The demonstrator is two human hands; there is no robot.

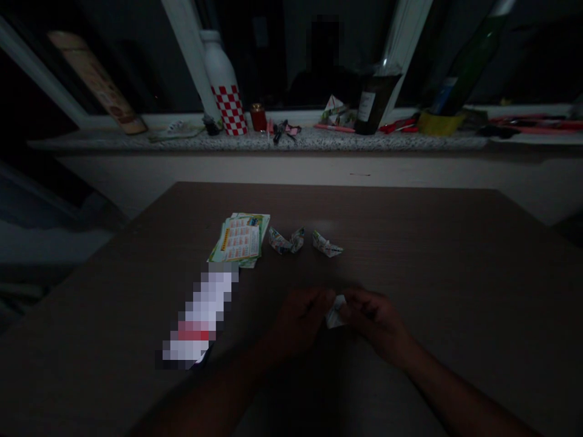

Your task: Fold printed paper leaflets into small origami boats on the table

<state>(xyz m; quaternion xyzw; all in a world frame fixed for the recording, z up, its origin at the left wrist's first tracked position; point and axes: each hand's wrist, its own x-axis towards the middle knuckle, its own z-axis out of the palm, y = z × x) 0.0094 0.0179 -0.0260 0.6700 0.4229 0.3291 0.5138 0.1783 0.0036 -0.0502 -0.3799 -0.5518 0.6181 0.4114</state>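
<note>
The scene is dim. My left hand and my right hand meet over the brown table, both pinching a small white folded piece of paper between them. Most of the paper is hidden by my fingers. Just beyond my hands lie two folded paper boats, one to the left and one to the right. A stack of small printed calendar sheets lies left of the boats.
A blurred white and red object lies on the table left of my left forearm. The stone windowsill behind holds a red-checked white bottle, a dark bottle, a small red jar, a yellow tape roll and pens.
</note>
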